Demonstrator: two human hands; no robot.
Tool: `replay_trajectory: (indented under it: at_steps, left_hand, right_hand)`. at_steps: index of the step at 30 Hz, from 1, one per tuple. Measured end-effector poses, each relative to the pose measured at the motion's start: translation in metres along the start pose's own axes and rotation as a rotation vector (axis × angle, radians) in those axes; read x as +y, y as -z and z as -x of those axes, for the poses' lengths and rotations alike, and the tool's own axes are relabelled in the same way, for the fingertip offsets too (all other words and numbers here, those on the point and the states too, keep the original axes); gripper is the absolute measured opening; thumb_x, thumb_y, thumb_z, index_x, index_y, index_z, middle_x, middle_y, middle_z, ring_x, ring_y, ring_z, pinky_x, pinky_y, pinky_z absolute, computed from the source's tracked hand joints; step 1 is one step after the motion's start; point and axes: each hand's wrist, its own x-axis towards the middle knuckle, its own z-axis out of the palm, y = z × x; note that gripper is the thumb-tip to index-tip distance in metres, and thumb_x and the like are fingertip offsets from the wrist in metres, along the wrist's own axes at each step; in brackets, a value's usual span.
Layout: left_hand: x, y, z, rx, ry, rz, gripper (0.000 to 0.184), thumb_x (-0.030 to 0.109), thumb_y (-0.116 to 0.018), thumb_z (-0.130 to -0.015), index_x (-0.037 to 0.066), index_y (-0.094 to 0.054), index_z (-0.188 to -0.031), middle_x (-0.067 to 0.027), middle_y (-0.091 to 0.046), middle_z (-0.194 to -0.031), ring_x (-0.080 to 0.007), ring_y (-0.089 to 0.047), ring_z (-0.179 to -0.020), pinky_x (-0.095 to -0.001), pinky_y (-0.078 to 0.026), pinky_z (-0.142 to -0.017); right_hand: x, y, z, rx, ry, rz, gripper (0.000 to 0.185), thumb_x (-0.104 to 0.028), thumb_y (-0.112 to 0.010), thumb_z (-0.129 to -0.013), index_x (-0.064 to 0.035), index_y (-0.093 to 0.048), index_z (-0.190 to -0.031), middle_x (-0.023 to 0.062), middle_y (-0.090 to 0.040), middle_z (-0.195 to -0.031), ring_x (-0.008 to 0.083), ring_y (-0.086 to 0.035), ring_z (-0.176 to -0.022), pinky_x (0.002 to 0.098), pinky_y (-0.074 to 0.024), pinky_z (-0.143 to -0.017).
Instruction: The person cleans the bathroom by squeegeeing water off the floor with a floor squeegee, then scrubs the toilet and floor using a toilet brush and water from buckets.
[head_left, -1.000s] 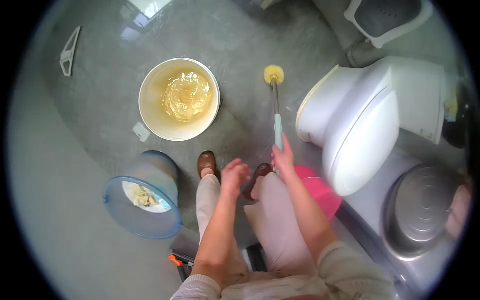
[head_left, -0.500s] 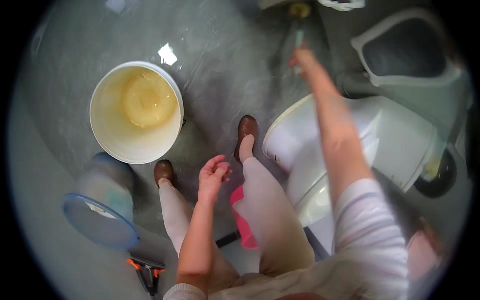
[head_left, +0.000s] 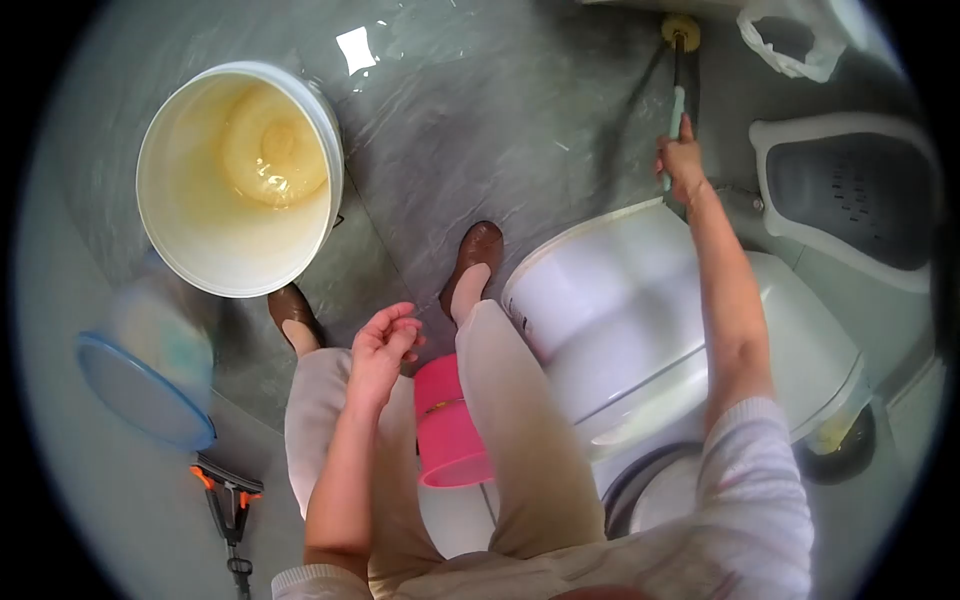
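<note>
My right hand (head_left: pixel 682 166) reaches far forward and grips the pale green handle of a long-handled scrub brush (head_left: pixel 678 100). The round yellow brush head is at the far end, by a pale edge at the top of the view. My left hand (head_left: pixel 383 350) hangs in front of my knees with fingers apart and loosely bent, holding nothing. Below it, between my legs, stands a pink bucket (head_left: pixel 440 385). Ahead and to the left is a large white bucket (head_left: pixel 180 220), yellowed inside, with what looks like shallow liquid at its bottom.
A white toilet-like fixture (head_left: pixel 600 300) fills the right side. Beyond it sits a grey-and-white plastic seat (head_left: pixel 850 190), with a white plastic bag (head_left: pixel 800 60) above. At left are a blue-rimmed bin (head_left: pixel 145 390) and a mop-like tool with orange clips (head_left: pixel 232 500). The grey floor (head_left: pixel 450 130) looks wet.
The view has shifted. My right hand, with the brush, has swung to the right in view, and the brush head now shows clearly. My left hand stays loosely bent and holds nothing.
</note>
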Motion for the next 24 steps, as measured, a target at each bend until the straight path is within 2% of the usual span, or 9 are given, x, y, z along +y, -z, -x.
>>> replay_trajectory:
  at_steps: [8,9,10,11,15,17,20,22,24]
  left_hand:
    - [0.013,0.01,0.0,-0.015,-0.002,0.107,0.03,0.011,-0.053,-0.083,0.004,-0.051,-0.113,-0.0033,-0.061,-0.089,-0.0119,-0.059,-0.075,-0.0225,-0.045,-0.06]
    - [0.012,0.013,0.0,-0.023,-0.007,0.14,0.031,0.011,-0.053,-0.083,0.004,-0.051,-0.113,-0.0033,-0.061,-0.089,-0.012,-0.059,-0.075,-0.0224,-0.045,-0.06]
    - [0.01,0.014,0.0,-0.03,-0.015,0.171,0.031,0.011,-0.053,-0.083,0.004,-0.051,-0.113,-0.0033,-0.061,-0.089,-0.012,-0.059,-0.075,-0.0224,-0.045,-0.06]
    - [0.009,0.016,-0.002,-0.035,-0.023,0.199,0.031,0.011,-0.053,-0.083,0.003,-0.051,-0.113,-0.0033,-0.061,-0.089,-0.012,-0.059,-0.075,-0.0223,-0.046,-0.06]
    - [0.011,0.027,0.012,-0.032,-0.048,0.249,0.032,0.012,-0.053,-0.083,0.002,-0.05,-0.114,-0.0042,-0.061,-0.09,-0.0122,-0.059,-0.077,-0.0222,-0.046,-0.06]
    - [0.017,0.031,0.011,-0.018,-0.066,0.3,0.032,0.012,-0.053,-0.084,0.002,-0.049,-0.114,-0.0048,-0.061,-0.091,-0.0122,-0.06,-0.077,-0.0222,-0.046,-0.06]
    - [0.007,0.036,0.006,-0.056,-0.09,0.387,0.032,0.012,-0.053,-0.084,0.002,-0.049,-0.114,-0.0057,-0.06,-0.092,-0.012,-0.059,-0.078,-0.0219,-0.046,-0.06]
    - [0.011,0.036,0.015,-0.069,-0.094,0.423,0.032,0.012,-0.054,-0.084,0.002,-0.049,-0.114,-0.0059,-0.06,-0.093,-0.0119,-0.059,-0.078,-0.0218,-0.046,-0.061]
    - [0.01,0.036,0.014,-0.072,-0.105,0.433,0.032,0.011,-0.054,-0.084,0.002,-0.049,-0.114,-0.006,-0.06,-0.093,-0.0119,-0.059,-0.078,-0.0217,-0.046,-0.061]
  right_hand:
    - [0.017,-0.051,0.144,-0.214,0.14,0.431,0.067,-0.01,-0.047,-0.081,-0.0178,-0.016,-0.14,0.0171,-0.061,-0.083,0.0165,-0.05,-0.043,0.031,-0.0439,-0.042]
    - [0.014,-0.052,0.108,-0.128,0.354,0.499,0.065,-0.012,-0.048,-0.082,-0.0179,-0.018,-0.14,0.017,-0.061,-0.08,0.0177,-0.05,-0.043,0.0319,-0.044,-0.043]
    - [0.003,-0.058,0.057,-0.041,0.573,0.557,0.064,-0.015,-0.048,-0.083,-0.0179,-0.019,-0.139,0.0169,-0.061,-0.077,0.0188,-0.051,-0.042,0.0328,-0.0441,-0.043]
    - [-0.062,-0.073,0.053,-0.088,0.336,0.506,0.064,-0.016,-0.049,-0.082,-0.0152,-0.02,-0.139,0.016,-0.059,-0.074,0.0211,-0.053,-0.045,0.0342,-0.0447,-0.045]
    - [-0.159,-0.112,0.014,-0.029,0.425,0.566,0.062,-0.015,-0.046,-0.082,-0.019,-0.022,-0.138,0.0082,-0.053,-0.06,0.0173,-0.051,-0.047,0.0329,-0.0443,-0.046]
    - [-0.074,-0.088,-0.009,0.019,0.672,0.756,0.064,-0.012,-0.045,-0.082,-0.0188,-0.016,-0.139,0.0181,-0.059,-0.09,0.0264,-0.06,-0.067,0.0363,-0.0484,-0.062]
    - [-0.003,-0.074,0.033,0.121,0.891,0.805,0.068,-0.01,-0.045,-0.081,-0.0211,-0.014,-0.14,0.0184,-0.058,-0.089,0.0246,-0.059,-0.062,0.0354,-0.0483,-0.059]
    - [-0.026,-0.085,0.062,-0.035,0.253,0.648,0.069,-0.01,-0.045,-0.081,-0.0218,-0.013,-0.14,0.0158,-0.058,-0.079,0.0211,-0.055,-0.053,0.0341,-0.0474,-0.052]
    - [-0.085,-0.122,0.027,-0.035,0.344,0.525,0.069,-0.009,-0.044,-0.08,-0.0198,-0.012,-0.14,0.0102,-0.052,-0.066,0.0167,-0.048,-0.046,0.0315,-0.0419,-0.042]
